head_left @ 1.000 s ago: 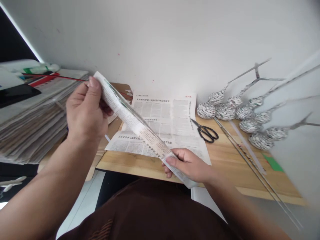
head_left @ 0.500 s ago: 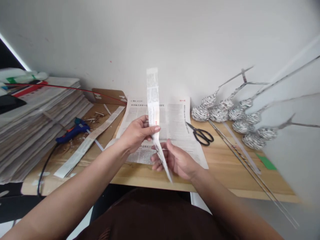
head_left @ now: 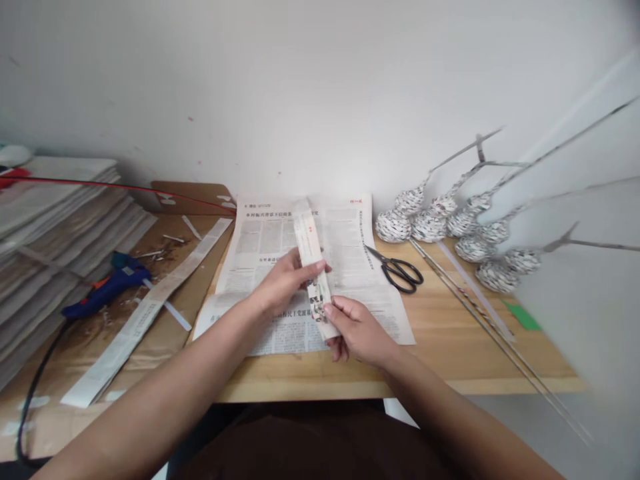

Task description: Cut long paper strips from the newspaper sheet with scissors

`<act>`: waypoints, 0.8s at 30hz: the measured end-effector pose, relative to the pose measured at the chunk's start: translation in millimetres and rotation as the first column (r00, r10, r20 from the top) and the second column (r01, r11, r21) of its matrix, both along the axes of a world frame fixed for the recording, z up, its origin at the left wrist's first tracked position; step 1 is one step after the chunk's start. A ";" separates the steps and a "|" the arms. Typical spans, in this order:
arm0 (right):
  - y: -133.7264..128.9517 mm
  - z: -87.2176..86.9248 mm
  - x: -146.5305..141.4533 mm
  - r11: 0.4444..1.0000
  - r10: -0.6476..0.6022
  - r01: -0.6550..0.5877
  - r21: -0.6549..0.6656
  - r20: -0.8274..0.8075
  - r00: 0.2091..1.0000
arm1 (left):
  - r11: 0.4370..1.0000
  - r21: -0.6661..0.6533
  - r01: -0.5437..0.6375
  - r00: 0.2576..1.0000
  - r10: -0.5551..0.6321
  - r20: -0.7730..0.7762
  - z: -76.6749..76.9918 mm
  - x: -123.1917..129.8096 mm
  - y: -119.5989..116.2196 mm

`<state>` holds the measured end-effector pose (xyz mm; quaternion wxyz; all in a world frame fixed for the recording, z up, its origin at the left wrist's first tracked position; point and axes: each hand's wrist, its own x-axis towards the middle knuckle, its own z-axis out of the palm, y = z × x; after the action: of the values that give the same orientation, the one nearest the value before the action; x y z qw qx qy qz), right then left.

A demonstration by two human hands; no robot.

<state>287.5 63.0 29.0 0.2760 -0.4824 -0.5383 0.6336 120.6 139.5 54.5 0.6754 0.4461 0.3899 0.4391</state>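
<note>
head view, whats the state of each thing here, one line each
paper strip, held in both hands
left hand, closed on the strip's middle
right hand, closed on its near end
newspaper sheet, spread open
scissors, set down, apparently shut
glue gun, lying down; on or off unclear
second strip, lying loose
newspapers, stacked

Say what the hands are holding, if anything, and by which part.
A paper strip: the left hand pinches it around the middle, thumb on top; the right hand holds it near its lower end.
</note>
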 end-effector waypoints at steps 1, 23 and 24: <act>-0.2 0.7 -0.8 1.000 0.005 -0.005 0.007 0.038 0.999 | 0.999 -0.032 0.023 1.000 -0.023 -0.004 -5.4 1.3 -1.8; 57.1 25.1 143.8 0.873 -0.473 0.080 0.481 0.793 0.384 | 0.992 -0.109 0.068 0.977 -0.044 0.208 -8.0 1.1 -12.4; 48.9 30.7 144.8 0.876 -0.467 0.090 0.474 0.786 0.404 | 0.992 -0.113 0.057 0.976 -0.031 0.217 -6.9 1.0 -12.5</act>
<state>432.3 111.9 59.7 0.1423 -0.7646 -0.6163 0.1234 121.6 127.0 47.6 0.7484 0.3636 0.3302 0.4456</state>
